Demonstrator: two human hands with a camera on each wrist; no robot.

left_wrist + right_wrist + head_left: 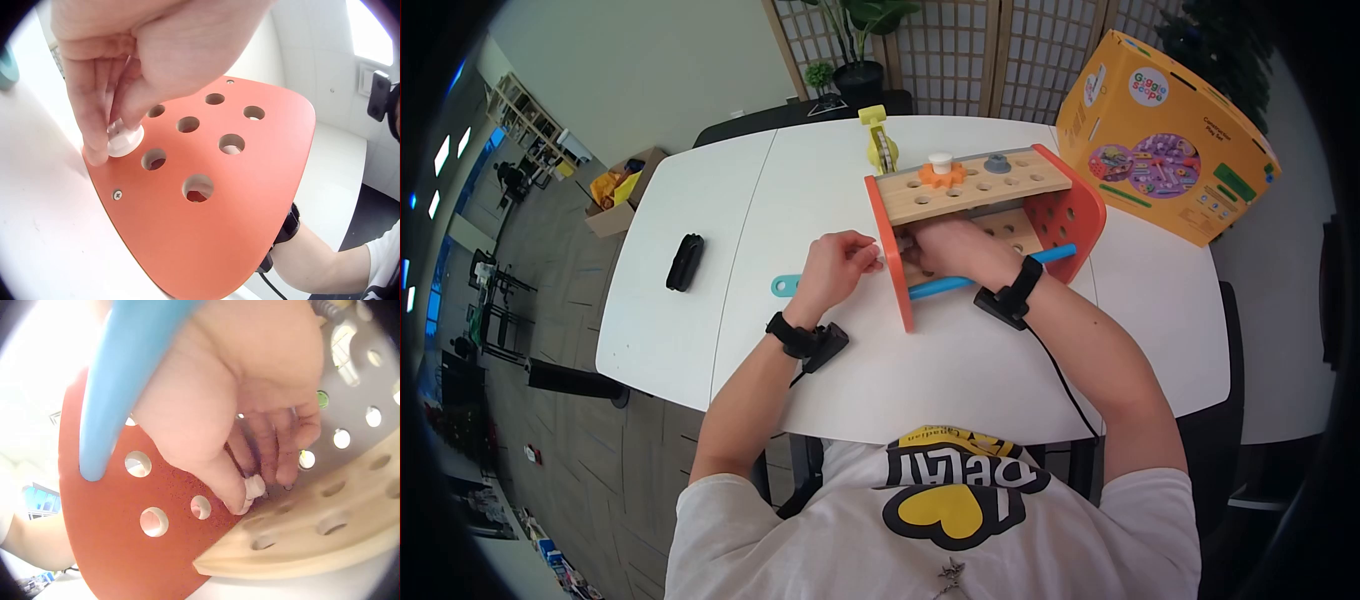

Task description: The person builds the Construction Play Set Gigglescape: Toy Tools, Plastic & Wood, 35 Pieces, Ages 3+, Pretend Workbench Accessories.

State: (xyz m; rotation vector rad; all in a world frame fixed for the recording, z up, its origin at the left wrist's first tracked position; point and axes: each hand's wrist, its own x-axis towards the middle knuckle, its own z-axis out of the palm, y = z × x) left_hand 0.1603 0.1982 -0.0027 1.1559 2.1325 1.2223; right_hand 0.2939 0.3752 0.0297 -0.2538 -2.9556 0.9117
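Note:
A toy workbench with a wooden top (1025, 178) and red-orange side panels stands on the white table. At the outer face of its left panel (206, 244), my left hand (837, 268) pinches a white round plastic piece (127, 145) close against one of the holes. My right hand (965, 248) reaches under the top, over the blue bar (945, 287). Inside, its thumb and finger pinch a small white piece (253, 487) close to the inner face of the same panel. The far end of that piece is hidden by the fingers.
An orange gear with a white knob (941, 172) and a grey knob (997, 163) sit on the top. Behind stands a yellow-green toy tool (879, 145). A teal strip (785, 286) lies left, a black case (686, 262) farther left. The yellow box (1165, 140) is back right.

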